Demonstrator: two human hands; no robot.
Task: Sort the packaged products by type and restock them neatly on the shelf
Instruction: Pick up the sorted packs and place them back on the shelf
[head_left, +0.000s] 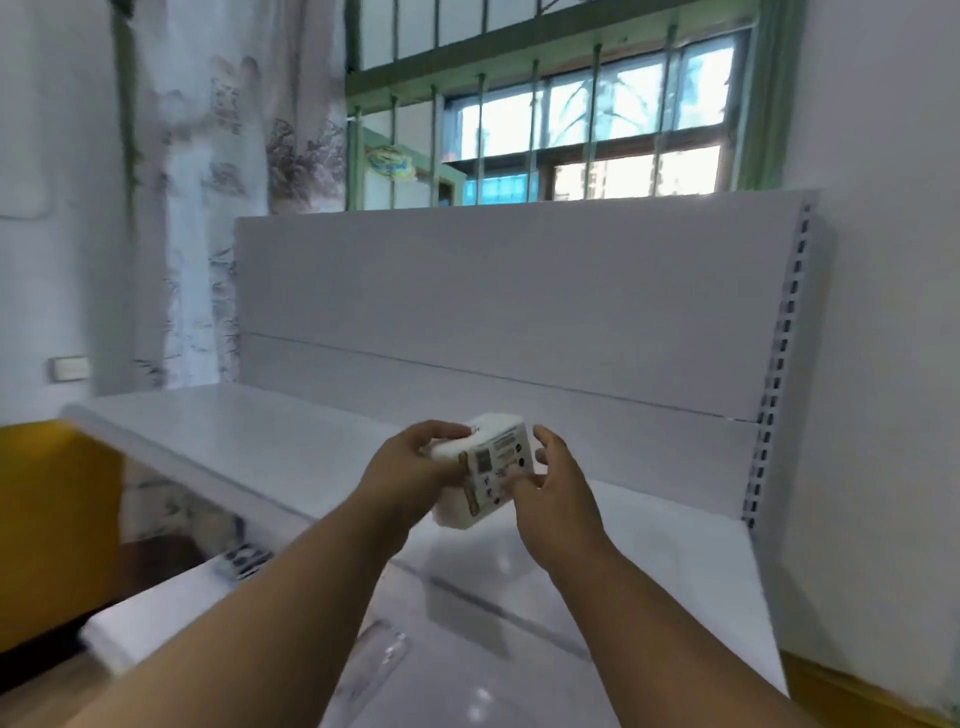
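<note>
A small white packaged product (491, 470) with a printed label and a QR code is held in the air above the white shelf (249, 431). My left hand (410, 467) grips its left side, fingers curled over the top edge. My right hand (550, 483) holds its right side, thumb on the label face. The package is tilted, label towards me. The shelf board below it carries no products where I can see it.
The shelf's white back panel (519, 312) rises behind, with a slotted upright (779, 364) at the right. A lower shelf board (171, 613) juts out at the front left. A yellow object (52, 519) stands at the left. A barred window (571, 130) is above.
</note>
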